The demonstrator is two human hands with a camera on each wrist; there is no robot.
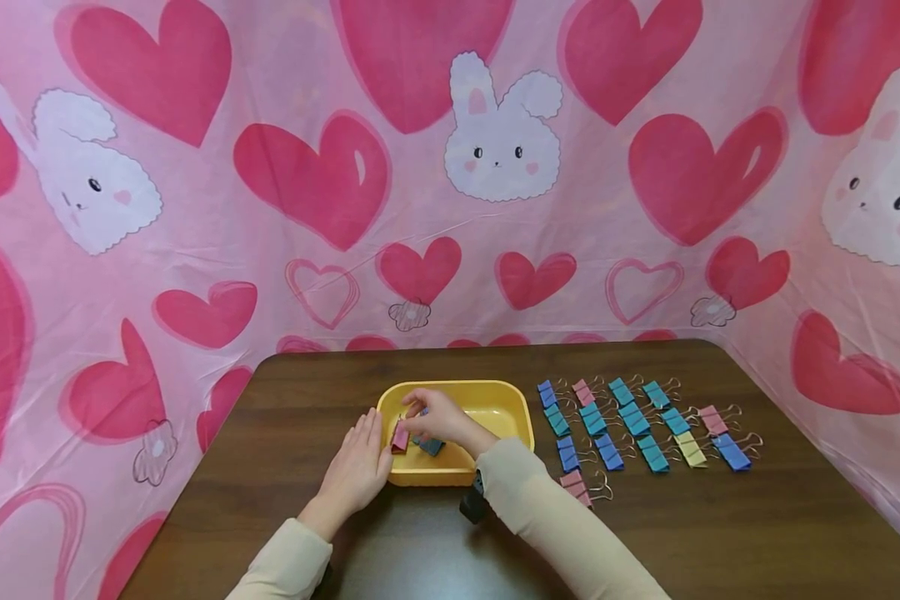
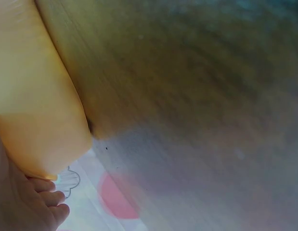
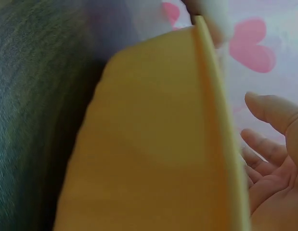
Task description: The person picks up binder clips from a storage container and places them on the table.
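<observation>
A yellow tray (image 1: 495,472) stands on the table with a pink binder clip (image 1: 400,438) and a dark teal-blue clip (image 1: 430,447) inside its left part. My left hand (image 1: 357,458) rests along the tray's left rim, fingers straight. In the left wrist view, the fingertips of that hand (image 2: 31,204) show beside the tray wall (image 2: 40,91). Over the tray, my right hand (image 1: 442,418) reaches in with bent fingers close to the pink clip. The right wrist view shows this hand (image 3: 278,168) with thumb and fingers apart, nothing visible between them.
Right of the tray, several binder clips (image 1: 633,419) in blue, teal, pink and yellow lie in rough rows on the brown table (image 1: 292,400). A pink clip (image 1: 576,487) lies nearest the front, by the right sleeve. Heart-and-rabbit cloth (image 1: 495,233) hangs around the table.
</observation>
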